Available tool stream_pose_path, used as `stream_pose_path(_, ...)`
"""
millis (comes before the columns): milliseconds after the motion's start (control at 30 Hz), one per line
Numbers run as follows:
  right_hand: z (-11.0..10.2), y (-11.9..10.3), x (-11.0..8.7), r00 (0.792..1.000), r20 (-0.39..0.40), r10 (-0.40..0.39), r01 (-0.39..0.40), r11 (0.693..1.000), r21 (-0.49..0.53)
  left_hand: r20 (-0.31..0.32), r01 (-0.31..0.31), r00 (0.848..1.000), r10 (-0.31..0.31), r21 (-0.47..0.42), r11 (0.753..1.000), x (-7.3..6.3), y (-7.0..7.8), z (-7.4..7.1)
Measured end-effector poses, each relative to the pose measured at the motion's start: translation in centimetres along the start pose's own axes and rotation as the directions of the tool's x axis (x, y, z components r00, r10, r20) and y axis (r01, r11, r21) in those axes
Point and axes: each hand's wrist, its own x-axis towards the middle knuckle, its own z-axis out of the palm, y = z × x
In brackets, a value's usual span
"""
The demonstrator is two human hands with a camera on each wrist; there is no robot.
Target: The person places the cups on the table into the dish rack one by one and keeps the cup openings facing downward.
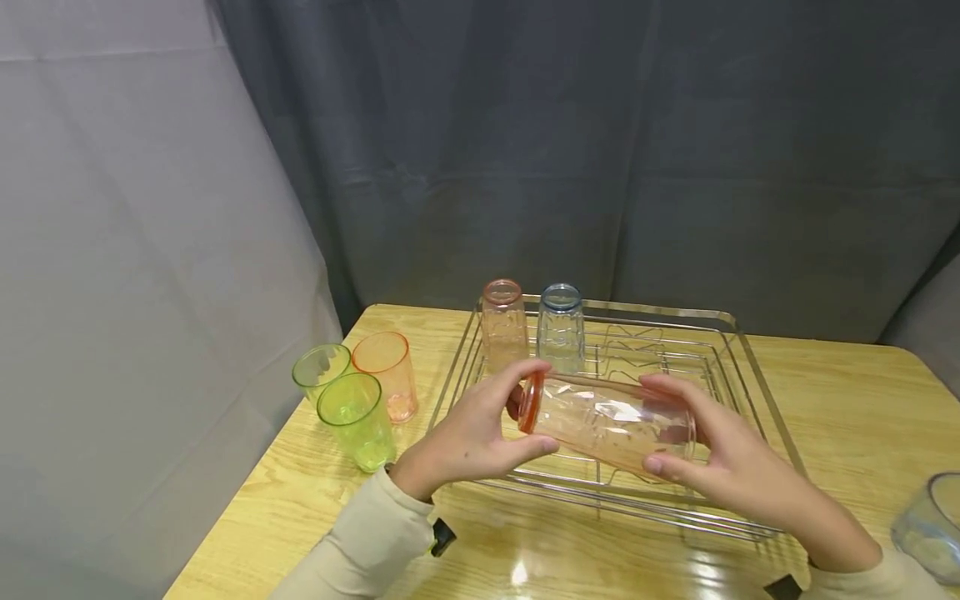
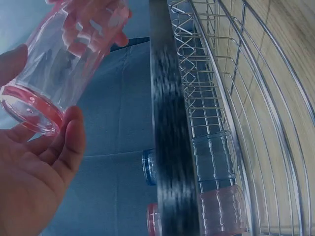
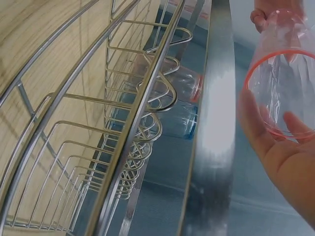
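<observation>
Both hands hold a clear orange-tinted drinking glass (image 1: 600, 421) on its side above the wire dish rack (image 1: 660, 312). My left hand (image 1: 468, 437) grips its thick orange base between thumb and fingers, as the left wrist view also shows. At the other end, my right hand (image 1: 738, 467) holds the glass near its open rim, which faces right. Behind the held glass, a pinkish glass (image 1: 505, 333) and a blue glass (image 1: 561, 337) stand upside down side by side in the rack's back left part.
Left of the rack, two green glasses (image 1: 360, 425) and an orange glass (image 1: 392, 379) stand upright on the wooden table (image 1: 270, 508). A bluish glass (image 1: 926, 533) is cut off by the right edge. A dark curtain (image 1: 600, 167) hangs behind.
</observation>
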Motion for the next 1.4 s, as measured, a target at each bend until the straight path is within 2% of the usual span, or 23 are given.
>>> stream_pose_path(167, 0.2, 0.4, -0.3, 1.000, 0.000, -0.030, 0.030, 0.999, -0.023, 0.007, 0.028, 1.000, -0.028, -0.011, 1.000, -0.1, 0.3, 0.2)
stream_pose_path(333, -0.3, 1.0, -0.9, 0.999, -0.001, -0.041, 0.040, 0.994, -0.099, 0.000, 0.058, 0.998, -0.058, 0.038, 0.998, -0.4, 0.7, -0.1)
stream_pose_path(467, -1.3, 2.1, -1.7, 0.997, -0.075, 0.003, -0.013, 0.990, -0.142, -0.049, 0.072, 0.996, -0.068, 0.083, 0.994, -0.5, 0.5, -0.8)
stream_pose_path(633, -2.8, 4.4, -3.1, 0.977, -0.181, 0.115, -0.152, 0.967, -0.206, -0.112, 0.103, 0.989, -0.094, 0.084, 0.991, -0.8, 0.0, -1.8)
stream_pose_path(767, -3.6, 6.4, -3.9, 0.944, -0.260, 0.203, -0.273, 0.924, -0.267, -0.163, 0.130, 0.980, -0.114, 0.093, 0.987, -1.1, -0.2, -2.5)
stream_pose_path(867, -3.8, 7.6, -4.2, 0.911, -0.258, 0.322, -0.390, 0.875, -0.286, -0.198, 0.138, 0.973, -0.117, 0.093, 0.986, -1.2, -0.4, -2.9)
stream_pose_path(1000, -3.9, 8.9, -4.4, 0.832, -0.119, 0.542, -0.554, 0.796, -0.245, -0.233, 0.155, 0.964, -0.127, 0.106, 0.982, -1.3, -0.8, -3.4)
stream_pose_path(1100, -3.8, 9.5, -4.6, 0.770, -0.026, 0.638, -0.627, 0.749, -0.214, -0.245, 0.173, 0.959, -0.140, 0.119, 0.978, -1.2, -1.3, -3.7)
stream_pose_path(1133, -3.7, 9.7, -4.6, 0.759, -0.010, 0.651, -0.639, 0.740, -0.210, -0.248, 0.181, 0.958, -0.145, 0.126, 0.975, -1.1, -1.4, -3.8)
stream_pose_path(1400, -3.5, 9.7, -4.7, 0.720, 0.035, 0.694, -0.672, 0.708, -0.218, -0.253, 0.240, 0.950, -0.181, 0.225, 0.944, -0.7, -2.1, -4.6)
